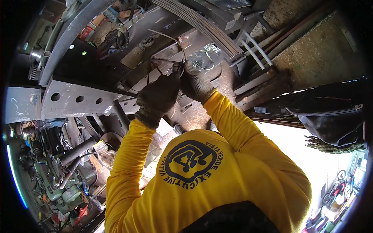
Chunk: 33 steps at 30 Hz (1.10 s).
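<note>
My two gloved hands are close together near the upper middle, at the end of my yellow sleeves. My right hand point(197, 83) is closed, its fingertips at the lower end of a thin curved metal rod point(176, 40) that arcs up and to the left. My left hand point(159, 95) is closed right beside it, fingers bent inward and touching or nearly touching the right. What it grips is hidden by the glove. Thin dark bars point(166, 60) form an angled shape just beyond the left fingers.
A steel beam with round holes point(70, 96) runs across the left. Long thin metal strips point(202, 25) lie bundled above my right hand. Cluttered tools and parts point(58, 178) fill the lower left. A dark bag point(330, 124) hangs at the right, beside brightly lit ground point(289, 147).
</note>
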Each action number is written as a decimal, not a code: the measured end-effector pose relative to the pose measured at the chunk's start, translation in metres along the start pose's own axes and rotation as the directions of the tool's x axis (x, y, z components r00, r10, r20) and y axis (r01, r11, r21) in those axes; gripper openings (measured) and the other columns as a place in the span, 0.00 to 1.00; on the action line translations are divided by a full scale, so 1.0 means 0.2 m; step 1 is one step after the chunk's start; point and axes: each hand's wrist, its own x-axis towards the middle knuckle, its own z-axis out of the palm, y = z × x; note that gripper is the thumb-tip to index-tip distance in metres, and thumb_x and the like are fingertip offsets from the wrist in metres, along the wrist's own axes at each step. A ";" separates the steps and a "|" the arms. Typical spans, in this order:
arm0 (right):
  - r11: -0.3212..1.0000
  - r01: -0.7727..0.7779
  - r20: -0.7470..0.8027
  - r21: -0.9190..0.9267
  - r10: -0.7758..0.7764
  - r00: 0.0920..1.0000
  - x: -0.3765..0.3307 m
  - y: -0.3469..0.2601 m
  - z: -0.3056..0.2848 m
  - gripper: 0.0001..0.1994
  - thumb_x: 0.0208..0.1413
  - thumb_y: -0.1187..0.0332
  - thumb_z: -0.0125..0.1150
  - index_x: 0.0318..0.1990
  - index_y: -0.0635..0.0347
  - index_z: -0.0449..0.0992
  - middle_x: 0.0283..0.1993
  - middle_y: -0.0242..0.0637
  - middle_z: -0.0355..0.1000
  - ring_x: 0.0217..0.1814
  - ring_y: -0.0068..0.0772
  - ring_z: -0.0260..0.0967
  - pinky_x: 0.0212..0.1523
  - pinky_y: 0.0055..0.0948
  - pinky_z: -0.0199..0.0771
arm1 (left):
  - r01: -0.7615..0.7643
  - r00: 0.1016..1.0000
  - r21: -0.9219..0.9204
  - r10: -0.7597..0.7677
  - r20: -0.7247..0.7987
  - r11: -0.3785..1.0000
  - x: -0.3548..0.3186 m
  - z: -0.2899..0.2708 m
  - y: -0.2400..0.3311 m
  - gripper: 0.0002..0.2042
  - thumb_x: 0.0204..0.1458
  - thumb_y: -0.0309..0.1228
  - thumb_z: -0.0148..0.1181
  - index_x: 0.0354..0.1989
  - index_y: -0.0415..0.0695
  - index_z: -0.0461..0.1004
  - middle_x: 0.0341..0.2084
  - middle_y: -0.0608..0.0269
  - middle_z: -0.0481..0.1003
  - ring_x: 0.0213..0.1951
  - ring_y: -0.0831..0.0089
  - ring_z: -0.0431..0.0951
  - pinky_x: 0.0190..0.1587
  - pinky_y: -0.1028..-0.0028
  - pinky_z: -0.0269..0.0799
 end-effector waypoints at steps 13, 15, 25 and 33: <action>0.996 0.080 -0.071 0.025 -0.078 0.994 0.01 0.07 0.00 0.09 0.70 0.63 0.55 0.48 0.57 0.76 0.43 0.36 0.76 0.45 0.32 0.76 0.50 0.33 0.81 | -0.240 0.971 -0.058 0.239 -0.028 0.969 0.02 0.03 -0.19 0.18 0.59 0.34 0.59 0.58 0.52 0.78 0.20 0.65 0.72 0.22 0.67 0.74 0.22 0.66 0.71; 0.995 0.095 -0.097 0.020 -0.093 0.991 0.03 0.07 -0.03 0.09 0.70 0.63 0.55 0.48 0.58 0.76 0.43 0.36 0.77 0.45 0.33 0.76 0.49 0.33 0.81 | -0.256 0.967 -0.072 0.256 -0.012 0.964 0.02 0.03 -0.20 0.18 0.59 0.34 0.60 0.58 0.52 0.78 0.21 0.65 0.73 0.22 0.66 0.74 0.23 0.66 0.72; 0.996 0.086 -0.024 -0.037 -0.087 0.996 0.01 0.07 -0.02 0.13 0.70 0.58 0.55 0.51 0.57 0.76 0.46 0.36 0.77 0.49 0.32 0.75 0.56 0.33 0.77 | -0.093 0.991 0.037 0.089 0.105 0.995 0.00 -0.03 -0.08 0.16 0.60 0.37 0.58 0.55 0.50 0.77 0.25 0.63 0.74 0.26 0.66 0.77 0.27 0.65 0.75; 0.999 0.023 0.134 -0.033 -0.018 0.991 0.03 0.01 -0.05 0.20 0.73 0.56 0.48 0.59 0.62 0.71 0.56 0.41 0.74 0.58 0.38 0.71 0.63 0.37 0.70 | 0.019 0.986 0.139 -0.042 0.159 0.990 0.02 0.02 0.02 0.13 0.62 0.39 0.55 0.52 0.54 0.78 0.27 0.65 0.76 0.29 0.65 0.80 0.25 0.64 0.75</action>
